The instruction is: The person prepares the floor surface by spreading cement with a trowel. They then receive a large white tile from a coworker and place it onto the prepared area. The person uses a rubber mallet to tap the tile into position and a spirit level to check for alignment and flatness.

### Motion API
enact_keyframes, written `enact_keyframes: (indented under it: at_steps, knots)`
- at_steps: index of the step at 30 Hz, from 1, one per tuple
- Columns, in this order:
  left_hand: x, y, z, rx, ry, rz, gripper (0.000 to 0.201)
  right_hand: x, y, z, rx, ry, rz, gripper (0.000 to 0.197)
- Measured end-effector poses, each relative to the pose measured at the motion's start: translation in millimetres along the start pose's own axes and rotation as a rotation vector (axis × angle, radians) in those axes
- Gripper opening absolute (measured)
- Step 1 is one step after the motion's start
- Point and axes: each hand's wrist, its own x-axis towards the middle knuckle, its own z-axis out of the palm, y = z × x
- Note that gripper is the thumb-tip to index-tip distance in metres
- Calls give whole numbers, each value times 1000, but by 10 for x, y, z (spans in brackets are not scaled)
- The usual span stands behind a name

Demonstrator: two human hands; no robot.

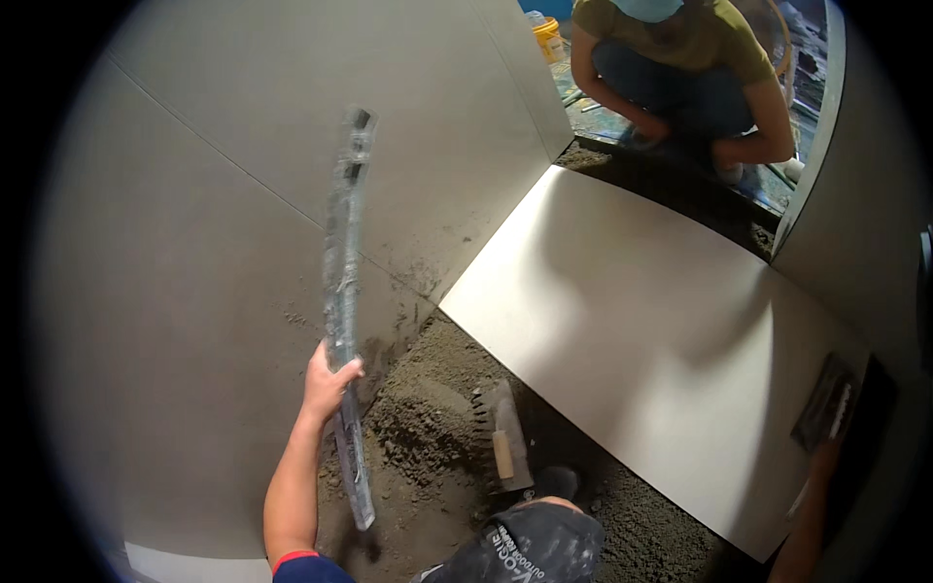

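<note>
My left hand (pixel 328 384) is closed round the lower part of a long grey spirit level (pixel 342 262), held nearly upright beside the grey tiled wall (pixel 214 291). The level is slightly blurred. At the right edge, my right hand (pixel 824 459) is in deep shadow against a dark, flat tool (pixel 824 403) with pale marks, over the right end of a large pale tile (pixel 622 321). Its fingers hardly show, and the tool's kind is unclear. A notched trowel (pixel 503 437) with a wooden handle lies on the loose grey mortar (pixel 423 408) near my knee.
Beyond the tile's far edge, past a dark gap, a person (pixel 680 87) crouches in the doorway. A yellow bucket (pixel 548 41) stands behind. Walls rise on both sides of the tile. My bent leg (pixel 530 544) is at the bottom.
</note>
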Motion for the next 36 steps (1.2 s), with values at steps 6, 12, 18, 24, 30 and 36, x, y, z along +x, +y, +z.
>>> enact_keyframes:
  at_steps: [6,12,18,24,30,36]
  knots:
    - [1476,-407,1304,282,-289,174,31,-97,-420,-429,151,102,47,59]
    - [2637,-231,2661,563,-315,96,30,-180,-143,-755,119,90,108,57]
    - [3157,-532,3156,883,-281,106,34,-312,-692,-1029,36,-132,407,58]
    - [3470,-733,3452,911,-263,156,36,-366,-631,-994,30,1,325,57]
    - [3698,-765,3696,906,-274,101,37,-312,-84,-764,-276,-168,284,58]
    - [3827,-950,3700,909,-264,29,35,-327,-98,-682,-161,-96,284,62]
